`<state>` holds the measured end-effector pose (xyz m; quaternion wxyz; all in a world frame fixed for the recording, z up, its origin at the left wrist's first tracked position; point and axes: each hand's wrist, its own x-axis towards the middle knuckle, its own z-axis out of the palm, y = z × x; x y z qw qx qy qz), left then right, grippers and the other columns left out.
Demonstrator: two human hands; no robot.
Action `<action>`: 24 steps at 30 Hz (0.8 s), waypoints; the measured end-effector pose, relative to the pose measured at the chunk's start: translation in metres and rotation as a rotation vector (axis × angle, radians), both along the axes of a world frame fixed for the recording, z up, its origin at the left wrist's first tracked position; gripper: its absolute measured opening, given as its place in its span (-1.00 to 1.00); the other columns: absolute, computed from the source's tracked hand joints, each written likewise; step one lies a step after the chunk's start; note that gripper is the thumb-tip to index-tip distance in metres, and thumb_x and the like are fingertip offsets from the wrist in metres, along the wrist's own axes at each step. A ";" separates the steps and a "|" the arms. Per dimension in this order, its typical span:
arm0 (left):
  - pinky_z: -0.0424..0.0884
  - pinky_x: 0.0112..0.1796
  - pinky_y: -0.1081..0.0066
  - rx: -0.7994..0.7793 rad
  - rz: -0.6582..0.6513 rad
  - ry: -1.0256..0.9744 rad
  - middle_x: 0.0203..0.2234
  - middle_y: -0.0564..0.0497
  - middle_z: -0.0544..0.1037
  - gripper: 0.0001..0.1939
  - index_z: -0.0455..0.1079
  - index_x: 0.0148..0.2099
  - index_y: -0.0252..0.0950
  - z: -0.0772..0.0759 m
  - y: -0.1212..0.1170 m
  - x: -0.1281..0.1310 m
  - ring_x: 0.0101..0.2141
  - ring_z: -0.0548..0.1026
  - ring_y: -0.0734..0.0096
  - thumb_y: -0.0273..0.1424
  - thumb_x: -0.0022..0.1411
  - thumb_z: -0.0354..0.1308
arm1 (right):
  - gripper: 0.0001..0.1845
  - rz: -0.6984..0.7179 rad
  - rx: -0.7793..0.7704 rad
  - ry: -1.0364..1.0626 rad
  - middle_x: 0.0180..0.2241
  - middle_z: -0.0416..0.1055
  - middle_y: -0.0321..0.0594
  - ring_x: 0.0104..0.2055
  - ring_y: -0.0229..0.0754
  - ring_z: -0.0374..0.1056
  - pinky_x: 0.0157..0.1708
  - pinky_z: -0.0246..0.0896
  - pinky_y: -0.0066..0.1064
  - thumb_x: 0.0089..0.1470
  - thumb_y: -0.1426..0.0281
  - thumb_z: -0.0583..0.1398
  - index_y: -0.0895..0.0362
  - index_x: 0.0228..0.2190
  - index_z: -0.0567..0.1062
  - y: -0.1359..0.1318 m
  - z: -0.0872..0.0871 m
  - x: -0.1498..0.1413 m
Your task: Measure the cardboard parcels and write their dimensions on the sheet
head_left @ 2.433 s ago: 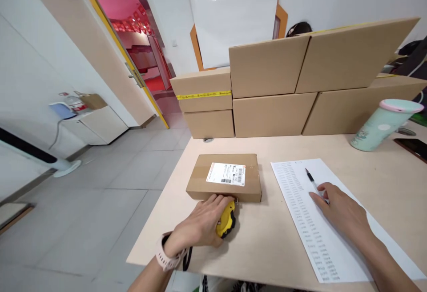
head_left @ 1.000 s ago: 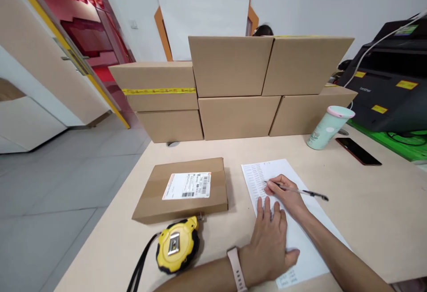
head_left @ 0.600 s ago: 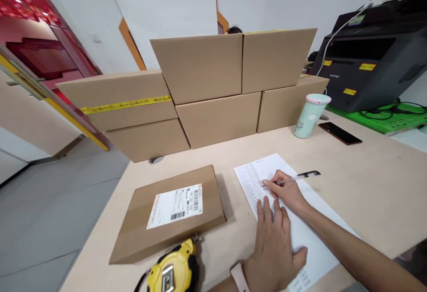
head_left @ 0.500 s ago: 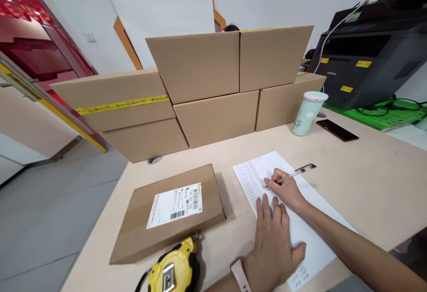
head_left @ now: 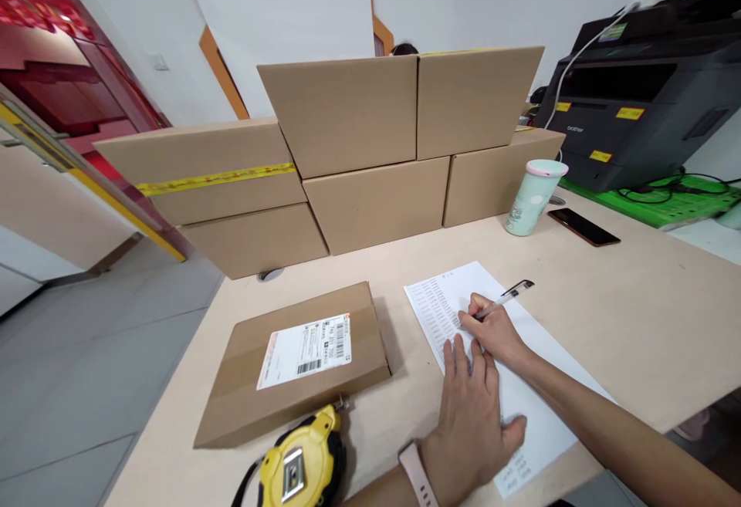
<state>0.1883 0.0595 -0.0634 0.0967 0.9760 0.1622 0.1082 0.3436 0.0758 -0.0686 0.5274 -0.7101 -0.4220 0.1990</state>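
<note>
A white sheet of paper [head_left: 538, 391] with rows of small writing down its left side lies on the table. My right hand [head_left: 492, 329] pinches a clear pen with a black cap [head_left: 509, 293], its tip hidden near the written rows. Flat on the lower part of the sheet rests my left hand [head_left: 472, 414], fingers stretched out, a pink band [head_left: 417, 474] around its wrist. To the left sits a closed cardboard parcel [head_left: 243, 364] with a white shipping label [head_left: 306, 350]. A yellow and black tape measure [head_left: 301, 461] stands in front of the parcel.
Stacked cardboard boxes [head_left: 376, 202] line the table's far side, with the top of a person's head [head_left: 404, 49] behind. A mint tumbler [head_left: 532, 198] and a phone [head_left: 583, 227] are at the back right. Beyond them, a black printer [head_left: 637, 106] stands on a green base [head_left: 637, 202].
The pen's upper end has tipped slightly to the left and up in my right hand. My left hand stays on the paper. The view has shifted a little.
</note>
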 end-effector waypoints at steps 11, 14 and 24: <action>-0.01 0.22 -0.13 -0.019 -0.004 0.012 0.24 -0.43 0.12 -0.16 -0.03 0.31 -0.62 0.003 0.000 0.000 0.26 -0.08 -0.33 0.03 0.28 -0.20 | -0.70 0.002 0.001 -0.021 -0.67 0.02 -0.45 -0.57 -0.30 -0.02 -0.56 -0.09 -0.43 -0.12 0.38 0.18 0.04 -0.67 0.12 -0.001 0.001 -0.002; -0.02 0.22 -0.14 -0.006 -0.005 0.012 0.24 -0.43 0.12 -0.16 -0.04 0.31 -0.62 0.004 0.000 0.000 0.26 -0.08 -0.34 0.02 0.28 -0.20 | -0.70 0.002 0.004 -0.023 -0.67 0.03 -0.45 -0.57 -0.30 -0.01 -0.56 -0.08 -0.43 -0.13 0.39 0.18 0.04 -0.67 0.13 -0.001 0.000 -0.002; -0.02 0.22 -0.15 -0.043 -0.006 0.010 0.25 -0.44 0.12 -0.18 -0.02 0.31 -0.62 0.004 0.000 -0.001 0.26 -0.10 -0.34 0.00 0.27 -0.16 | -0.71 -0.010 0.012 -0.009 -0.69 0.01 -0.45 -0.58 -0.30 -0.03 -0.58 -0.10 -0.43 -0.16 0.42 0.17 0.04 -0.68 0.12 0.000 -0.001 -0.001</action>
